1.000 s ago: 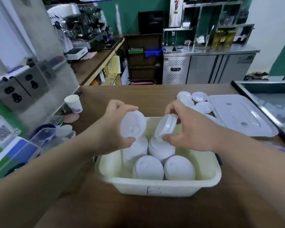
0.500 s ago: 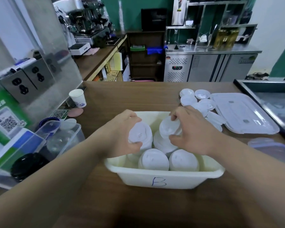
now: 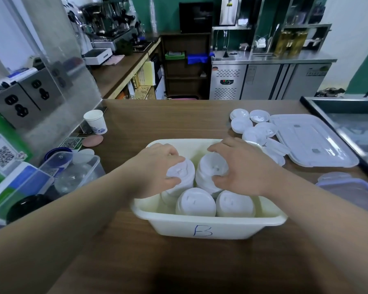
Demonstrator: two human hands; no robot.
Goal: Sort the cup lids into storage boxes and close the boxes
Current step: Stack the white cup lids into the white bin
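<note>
A brown wood-grain table (image 3: pixel 157 262) fills the foreground. On it stands a cream plastic box (image 3: pixel 204 228), rectangular with rounded corners, a rolled rim and smooth matte walls; a blue letter B is written on its near wall. Inside are four stacks of white plastic cup lids, round and domed. The two near stacks (image 3: pixel 194 201) stand side by side against the front wall, untouched.

Both bare forearms reach in over the near rim. The left hand (image 3: pixel 157 172) has its thumb and fingers curled round the top lid (image 3: pixel 182 171) of the back left stack, gripping it by the edge. The right hand (image 3: pixel 242 168) arches over the back right stack, thumb below and fingers above, pinching its top lid (image 3: pixel 214 166).

At the left edge sits a clear plastic tub (image 3: pixel 72 175), and at the right a clear container with a lilac clip rim (image 3: pixel 353 189). Beyond the box to the right, loose lids (image 3: pixel 255 132) lie scattered, some dome up and some turned over, just beside a flat translucent box cover (image 3: pixel 310 141) with a ribbed top. To the left stand a small white paper cup (image 3: pixel 95 122) and a flat pink disc (image 3: pixel 92 140). Far back is a brushed-steel counter cabinet (image 3: pixel 268 81).
</note>
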